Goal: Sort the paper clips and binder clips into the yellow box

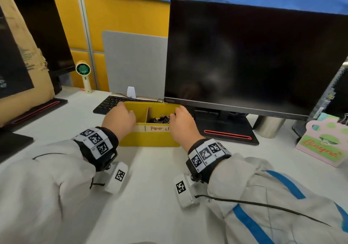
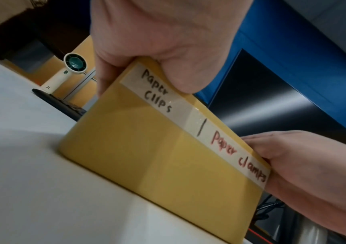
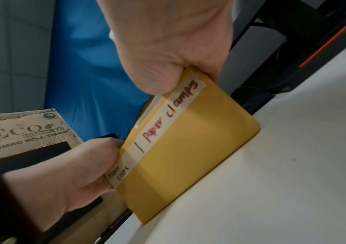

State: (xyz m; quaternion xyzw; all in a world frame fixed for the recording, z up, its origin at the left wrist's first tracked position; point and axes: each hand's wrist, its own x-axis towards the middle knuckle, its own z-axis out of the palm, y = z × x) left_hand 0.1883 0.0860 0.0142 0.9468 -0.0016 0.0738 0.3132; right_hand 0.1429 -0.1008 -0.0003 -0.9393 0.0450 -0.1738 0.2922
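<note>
A yellow box (image 1: 148, 139) stands on the white desk in front of the keyboard, split by a divider into two compartments. A tape label on its front reads "Paper clips" (image 2: 157, 92) on the left and "Paper clamps" (image 3: 172, 113) on the right. Black binder clips (image 1: 160, 119) lie in the right compartment; the left one's contents are hidden by my hand. My left hand (image 1: 120, 118) grips the box's left end, thumb on the front wall. My right hand (image 1: 181, 123) grips the right end the same way.
A black keyboard (image 1: 111, 103) lies just behind the box. A large dark monitor (image 1: 254, 55) with its black base (image 1: 226, 132) is at the right. A small handheld fan (image 1: 83, 72), a cardboard box (image 1: 22, 59) and a pink card (image 1: 323, 145) stand around.
</note>
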